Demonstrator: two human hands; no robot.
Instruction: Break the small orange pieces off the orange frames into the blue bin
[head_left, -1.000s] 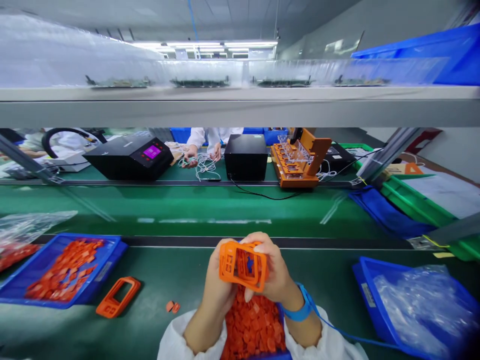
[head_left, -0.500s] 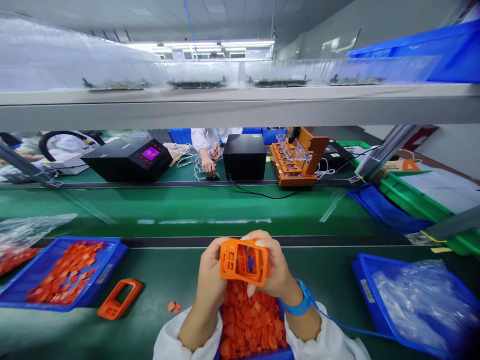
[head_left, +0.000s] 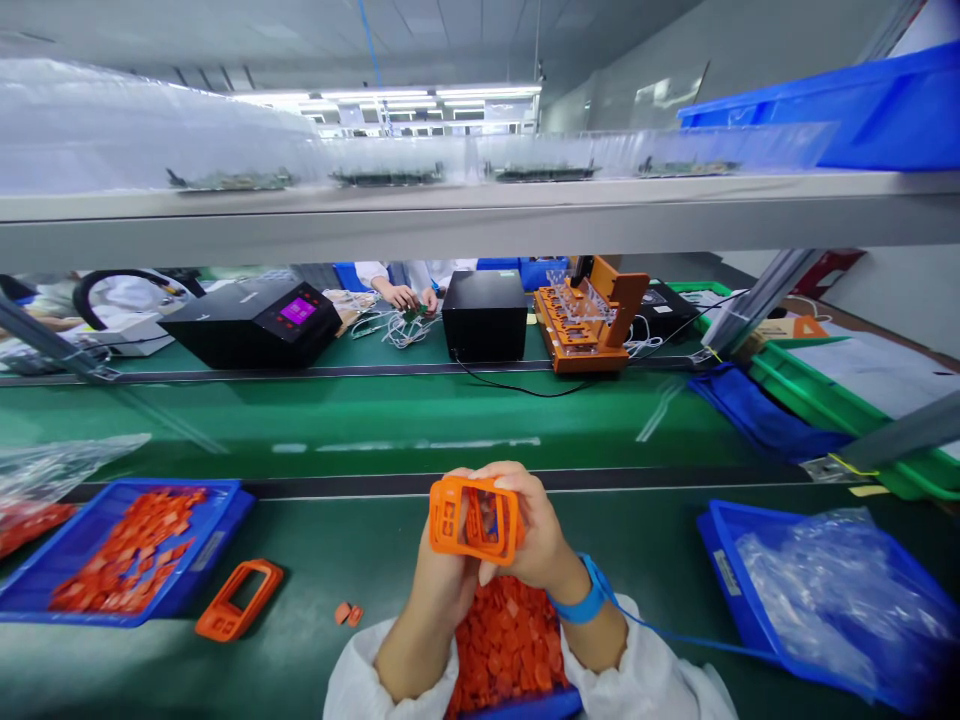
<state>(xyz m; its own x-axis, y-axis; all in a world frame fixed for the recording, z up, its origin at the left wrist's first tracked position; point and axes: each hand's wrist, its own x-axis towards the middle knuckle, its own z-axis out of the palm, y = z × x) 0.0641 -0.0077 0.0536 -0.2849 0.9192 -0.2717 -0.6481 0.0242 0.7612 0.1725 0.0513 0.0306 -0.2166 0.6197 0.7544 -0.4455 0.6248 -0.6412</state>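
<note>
Both my hands hold an orange plastic frame point(head_left: 472, 518) upright just above the table's near edge. My left hand point(head_left: 442, 580) grips its left side and underside, fingers closed. My right hand point(head_left: 529, 530) wraps over its top and right side; a blue wrist strap point(head_left: 581, 605) with a cord sits on that wrist. Below my hands lies a blue tray point(head_left: 525, 705) heaped with small orange parts point(head_left: 506, 640).
A second orange frame point(head_left: 238, 598) lies flat at the left beside a blue tray point(head_left: 217, 530) of orange pieces. Two small orange bits point(head_left: 346, 613) lie loose. A blue tray point(head_left: 724, 570) with clear bags sits right. Across the green belt point(head_left: 420, 420), another person's hands point(head_left: 409, 296) handle white cables near black boxes.
The frame has shifted slightly left and turned in my hands. The person across the belt has drawn both hands back together over the cables.
</note>
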